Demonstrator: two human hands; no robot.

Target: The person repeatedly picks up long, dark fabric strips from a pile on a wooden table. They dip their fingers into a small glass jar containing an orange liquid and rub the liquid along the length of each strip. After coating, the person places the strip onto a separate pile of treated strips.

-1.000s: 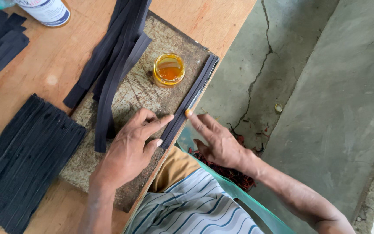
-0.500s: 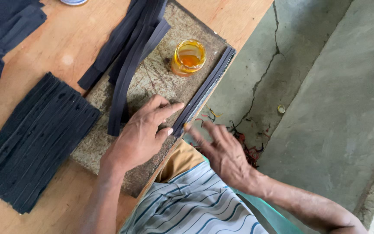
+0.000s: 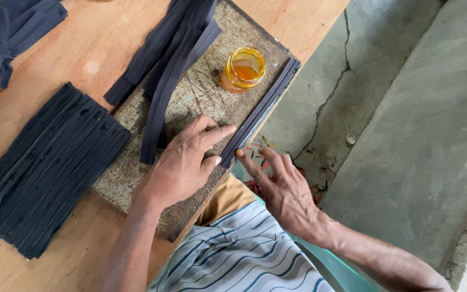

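Head view shows the left hand [image 3: 182, 165] lying flat, fingers spread, its fingertips pressing the near end of one dark strip [image 3: 263, 108] without grasping it. Right hand [image 3: 282, 186] is open too, one fingertip touching the same end from the table edge side. This strip runs along the edge of one worn board [image 3: 201, 97]. Beyond the fingers stands one jar of amber liquid [image 3: 243, 68]. Left of the hand lie a bundle of loose strips [image 3: 171, 65] and one flat stack [image 3: 44, 167].

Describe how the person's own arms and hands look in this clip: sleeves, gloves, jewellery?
Both are bare: no gloves, rings, watch or bracelet show on the left hand or the right hand. No sleeves reach the forearms. The striped shirt, grey-white with dark lines, covers only the torso.
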